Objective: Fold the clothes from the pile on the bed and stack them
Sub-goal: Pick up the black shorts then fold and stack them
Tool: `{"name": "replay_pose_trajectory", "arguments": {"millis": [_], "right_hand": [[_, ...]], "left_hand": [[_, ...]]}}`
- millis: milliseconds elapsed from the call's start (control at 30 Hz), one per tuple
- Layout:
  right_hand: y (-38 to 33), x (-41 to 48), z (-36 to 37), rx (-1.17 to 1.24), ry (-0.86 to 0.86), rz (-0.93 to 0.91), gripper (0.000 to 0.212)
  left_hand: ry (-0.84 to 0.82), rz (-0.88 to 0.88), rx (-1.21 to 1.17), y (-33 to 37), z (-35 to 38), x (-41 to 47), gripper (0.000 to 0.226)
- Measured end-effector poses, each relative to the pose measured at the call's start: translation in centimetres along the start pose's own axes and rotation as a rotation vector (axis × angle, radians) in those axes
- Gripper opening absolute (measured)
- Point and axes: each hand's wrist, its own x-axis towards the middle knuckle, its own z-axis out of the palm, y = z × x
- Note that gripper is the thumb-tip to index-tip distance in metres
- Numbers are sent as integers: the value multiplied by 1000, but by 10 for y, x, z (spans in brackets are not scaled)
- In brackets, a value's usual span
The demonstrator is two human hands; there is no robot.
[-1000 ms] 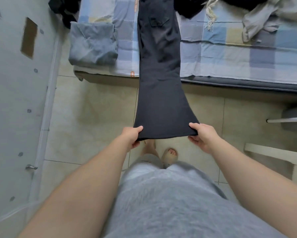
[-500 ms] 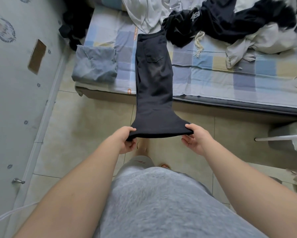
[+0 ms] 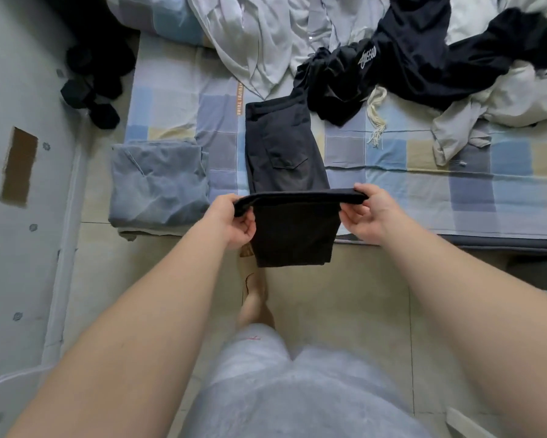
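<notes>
White logo [image 3: 367, 56] on black garment [image 3: 408, 61] and orange bedsheet lettering [image 3: 239, 99]: both unreadable.

The person wears light grey shorts [image 3: 297, 390] of soft, fuzzy cloth, blurred here. A small red mark [image 3: 253, 338] sits near the shorts' far hem. Beyond that hem a bare foot [image 3: 254, 305] shows. Either side of the shorts, both arms are bare from the left hand [image 3: 234, 222] and right hand [image 3: 373, 216] back.

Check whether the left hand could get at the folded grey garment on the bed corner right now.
Probably yes: the folded grey garment lies just beside the left hand, with nothing between them. But that hand is pinching the hem of the black trousers, so it would have to let go first.
</notes>
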Motion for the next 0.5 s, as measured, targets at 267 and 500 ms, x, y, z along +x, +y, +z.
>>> {"name": "replay_pose_trajectory", "arguments": {"millis": [267,500], "right_hand": [[-113,130,123,32,31,-60,21],[-174,273,199,-75,49,-129,31]], "left_hand": [[-33,41,-25,155,79,113,16],[18,158,27,231,131,233,17]]}}
